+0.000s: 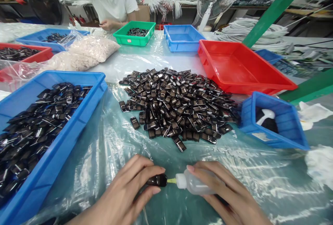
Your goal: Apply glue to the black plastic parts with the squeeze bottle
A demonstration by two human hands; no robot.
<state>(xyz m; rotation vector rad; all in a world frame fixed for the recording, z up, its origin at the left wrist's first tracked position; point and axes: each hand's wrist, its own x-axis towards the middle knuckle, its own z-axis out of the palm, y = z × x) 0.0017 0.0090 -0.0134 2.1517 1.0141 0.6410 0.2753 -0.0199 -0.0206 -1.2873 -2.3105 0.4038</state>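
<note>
Between thumb and fingers, my left hand (pixel 132 183) pinches a small glossy black plastic piece (pixel 159 180), its rounded end facing right. My right hand (pixel 221 186) is wrapped round a translucent squeeze bottle (pixel 195 182) lying on its side, with a white cap and a thin yellow-green nozzle (pixel 171 181). The nozzle tip meets or nearly meets the end of the black piece; I cannot tell whether it goes inside. Just beyond my hands, a large heap of similar black pieces (pixel 171 103) lies on the plastic-covered table (pixel 111 141).
A blue tray (pixel 85 121) of black pieces stands at the left. On the right are a red tray (pixel 234 61) and a small blue bin (pixel 275 114) holding a white scoop-like item and dark contents. A co-worker (pixel 111 2) sits opposite, behind a green tray (pixel 134 39). A green post (pixel 278 9) slants at right.
</note>
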